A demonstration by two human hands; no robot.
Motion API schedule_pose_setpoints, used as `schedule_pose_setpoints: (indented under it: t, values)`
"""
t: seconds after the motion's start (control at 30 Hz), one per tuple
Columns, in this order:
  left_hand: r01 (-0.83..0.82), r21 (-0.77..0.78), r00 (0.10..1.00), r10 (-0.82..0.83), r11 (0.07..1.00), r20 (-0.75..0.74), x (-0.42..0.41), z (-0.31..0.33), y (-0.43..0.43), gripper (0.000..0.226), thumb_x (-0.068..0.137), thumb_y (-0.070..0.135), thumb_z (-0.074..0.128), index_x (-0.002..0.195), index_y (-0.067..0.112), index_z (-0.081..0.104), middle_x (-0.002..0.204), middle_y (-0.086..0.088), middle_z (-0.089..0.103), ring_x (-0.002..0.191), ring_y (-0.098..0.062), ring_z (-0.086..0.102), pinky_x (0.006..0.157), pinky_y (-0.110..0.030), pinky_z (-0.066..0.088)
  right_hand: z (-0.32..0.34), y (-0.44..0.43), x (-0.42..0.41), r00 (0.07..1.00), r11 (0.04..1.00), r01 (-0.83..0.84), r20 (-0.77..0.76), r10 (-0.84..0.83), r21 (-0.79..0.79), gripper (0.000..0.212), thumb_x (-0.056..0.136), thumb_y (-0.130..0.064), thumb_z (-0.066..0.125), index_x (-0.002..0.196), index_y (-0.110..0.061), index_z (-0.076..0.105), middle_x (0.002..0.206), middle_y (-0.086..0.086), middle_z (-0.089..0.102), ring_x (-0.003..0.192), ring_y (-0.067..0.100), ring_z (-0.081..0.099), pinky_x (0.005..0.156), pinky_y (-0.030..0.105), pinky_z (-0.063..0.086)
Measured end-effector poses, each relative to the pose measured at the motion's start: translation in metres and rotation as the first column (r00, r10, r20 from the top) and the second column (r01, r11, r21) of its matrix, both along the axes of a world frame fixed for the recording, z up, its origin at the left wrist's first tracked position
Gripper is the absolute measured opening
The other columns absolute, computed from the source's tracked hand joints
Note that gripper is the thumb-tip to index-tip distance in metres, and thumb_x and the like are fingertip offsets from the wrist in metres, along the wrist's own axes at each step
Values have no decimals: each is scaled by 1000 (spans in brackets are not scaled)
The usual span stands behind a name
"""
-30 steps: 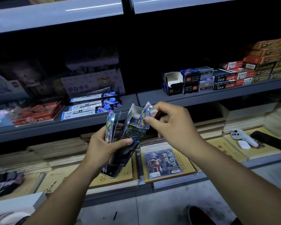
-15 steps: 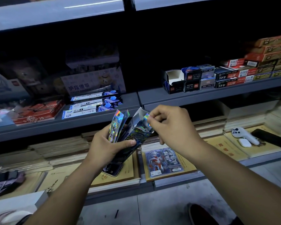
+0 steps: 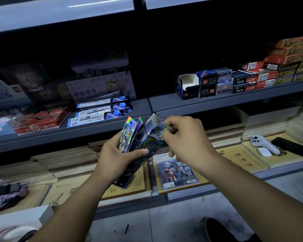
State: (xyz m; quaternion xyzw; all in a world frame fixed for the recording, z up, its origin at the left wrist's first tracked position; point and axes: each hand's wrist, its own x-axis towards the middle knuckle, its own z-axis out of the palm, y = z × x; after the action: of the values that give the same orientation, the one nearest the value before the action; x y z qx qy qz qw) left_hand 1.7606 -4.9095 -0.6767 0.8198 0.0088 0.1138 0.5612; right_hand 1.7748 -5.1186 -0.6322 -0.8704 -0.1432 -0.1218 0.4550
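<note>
Foil pack sits at the box mouth, pinched by your right hand; your left hand grips the box.

Grey metal shelving, stocked on two tiers.

On the middle tier, left bay: flat red pencil boxes marked 2B, three long white-and-blue blister packs laid side by side, and behind them a pale printed cardboard carton. In the right bay: an open white-lined blue carton, just beside it small black and blue boxes, then stacked red and tan flat boxes. On the bottom tier: tan flat boards with printed borders, more stacked at the back, and lying on them a clear-sleeved card pack with a red-and-silver figure, a white handheld controller, a white rounded case just beside it, and a black phone.
</note>
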Motion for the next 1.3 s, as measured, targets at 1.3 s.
schedule_pose_setpoints:
  t: [1.3]
  values:
    - [44,128,993,-58,991,103,-4,-2,-5,48,67,30,94,107,35,68,93,14,77,84,-6,72,78,-36,60,-8,15,-6,882,944,-326,-343,323,52,27,93,-8,48,115,-21,57,87,20,76,56,38,72,54,44,61]
